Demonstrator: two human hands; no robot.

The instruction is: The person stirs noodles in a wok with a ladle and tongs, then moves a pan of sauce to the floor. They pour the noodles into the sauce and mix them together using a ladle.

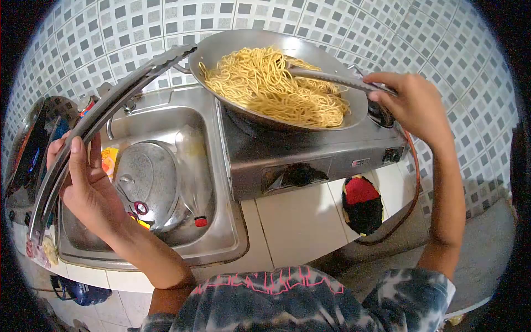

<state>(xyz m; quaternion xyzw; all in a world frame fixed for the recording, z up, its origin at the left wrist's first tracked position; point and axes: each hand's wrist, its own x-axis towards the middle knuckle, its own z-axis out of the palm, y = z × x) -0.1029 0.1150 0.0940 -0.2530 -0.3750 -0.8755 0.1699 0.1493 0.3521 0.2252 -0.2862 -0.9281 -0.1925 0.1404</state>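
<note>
A metal wok [243, 108] full of yellow noodles [271, 83] sits on the stove. My right hand [409, 102] is closed round the handle of a long metal cooking utensil [332, 77], above the wok's right side. The far end of that utensil goes into the noodles, so its head is hidden. On the left, my left hand [91, 185] grips a pair of long metal tongs [110, 105], thumb pressed on the near arm. The tongs slant up over the sink, and their upper tip overlaps the wok's left handle in this view.
The steel gas stove [343, 155] stands on white tiles right of the sink [227, 232]. In the sink lie a round metal lid [146, 171], a plastic bottle [191, 166] with a red cap, and scissors [140, 207]. A red-and-black cloth pad [362, 205] and an orange hose [412, 188] are at the right.
</note>
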